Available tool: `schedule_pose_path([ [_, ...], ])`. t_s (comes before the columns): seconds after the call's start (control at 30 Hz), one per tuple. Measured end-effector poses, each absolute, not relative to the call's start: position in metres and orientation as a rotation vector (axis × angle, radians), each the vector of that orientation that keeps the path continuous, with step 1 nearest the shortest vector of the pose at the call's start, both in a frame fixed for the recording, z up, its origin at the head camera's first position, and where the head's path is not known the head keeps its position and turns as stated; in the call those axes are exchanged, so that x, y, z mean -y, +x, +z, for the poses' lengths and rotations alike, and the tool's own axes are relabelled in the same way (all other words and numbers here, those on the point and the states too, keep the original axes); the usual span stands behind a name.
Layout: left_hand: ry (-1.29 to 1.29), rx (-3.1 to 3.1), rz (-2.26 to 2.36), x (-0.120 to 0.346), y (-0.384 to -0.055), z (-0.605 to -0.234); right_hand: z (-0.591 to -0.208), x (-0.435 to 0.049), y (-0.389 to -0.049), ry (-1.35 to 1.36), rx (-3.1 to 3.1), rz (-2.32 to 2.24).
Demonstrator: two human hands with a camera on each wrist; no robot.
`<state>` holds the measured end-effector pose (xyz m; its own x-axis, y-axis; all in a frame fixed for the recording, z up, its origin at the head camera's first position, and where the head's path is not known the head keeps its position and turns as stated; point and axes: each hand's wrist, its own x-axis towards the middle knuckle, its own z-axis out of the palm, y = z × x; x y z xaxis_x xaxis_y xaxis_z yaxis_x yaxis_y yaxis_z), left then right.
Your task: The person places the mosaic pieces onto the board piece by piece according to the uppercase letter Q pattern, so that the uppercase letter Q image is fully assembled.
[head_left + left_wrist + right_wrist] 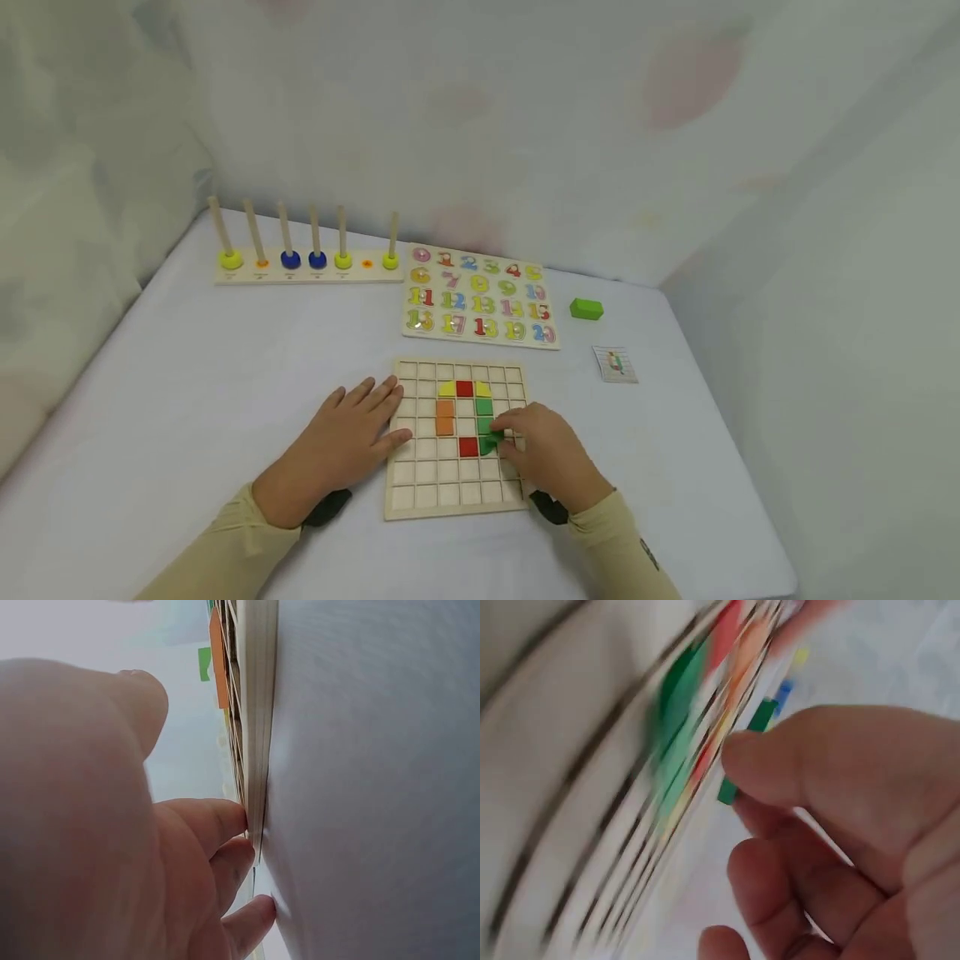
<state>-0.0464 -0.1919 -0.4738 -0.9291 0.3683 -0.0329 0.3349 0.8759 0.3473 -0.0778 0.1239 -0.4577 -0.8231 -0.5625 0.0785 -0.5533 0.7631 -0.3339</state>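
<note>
A wooden grid board [405,497] lies on the white table with coloured tiles in a ring: yellow quarter shapes, red squares [468,447], orange squares [445,409] and green tiles [484,407]. My right hand [553,450] pinches a green tile [763,714] between thumb and forefinger, just above the board's right part; the tile's full outline is partly hidden by the fingers. My left hand [341,442] lies beside the board's left edge with fingers extended. In the left wrist view its fingertips [234,817] touch that edge.
Behind the board lies a number puzzle [480,296]. A peg stand [307,271] with yellow and blue beads is at the back left. To the right are a green block [587,309] and a small picture card [616,364] showing a coloured tile pattern. Fabric walls surround the table.
</note>
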Motion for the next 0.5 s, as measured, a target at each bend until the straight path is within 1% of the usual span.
schedule_pose_path([
  [0.1,0.544,-2.945,0.511,0.191,-0.047,-0.474,-0.457,-0.099,-0.078,-1.236,-2.803,-0.509],
  [0.2,0.546,-2.946,0.506,0.189,-0.047,-0.472,-0.458,-0.083,-0.078,-1.398,-2.753,-0.424],
  [0.3,0.550,-2.949,0.504,0.188,-0.047,-0.470,-0.459,-0.076,-0.079,-1.448,-2.761,-0.376],
  [0.5,0.548,-2.958,0.484,0.191,-0.046,-0.470,-0.462,-0.072,-0.082,-1.461,-2.759,-0.396],
])
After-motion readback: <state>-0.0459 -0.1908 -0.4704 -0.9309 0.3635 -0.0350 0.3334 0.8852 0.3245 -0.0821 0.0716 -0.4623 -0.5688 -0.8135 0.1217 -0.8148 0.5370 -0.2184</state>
